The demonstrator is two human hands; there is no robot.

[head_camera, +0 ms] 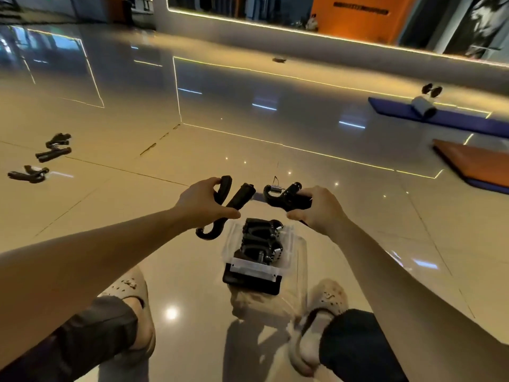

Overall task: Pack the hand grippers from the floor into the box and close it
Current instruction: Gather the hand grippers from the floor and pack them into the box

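A clear plastic box stands open on the floor between my feet, with black hand grippers stacked inside. Its black lid lies at the near end. My left hand holds a black hand gripper just left of and above the box, handles pointing away. My right hand holds another black hand gripper with a metal spring, above the box's far right side. Three more hand grippers lie on the floor at the far left: two close together and one nearer.
My two feet in beige clogs flank the box. A blue mat with a grey roller and dumbbells lies at the right, an orange mat nearer. Glossy tiled floor stretches ahead to a lit mirror wall.
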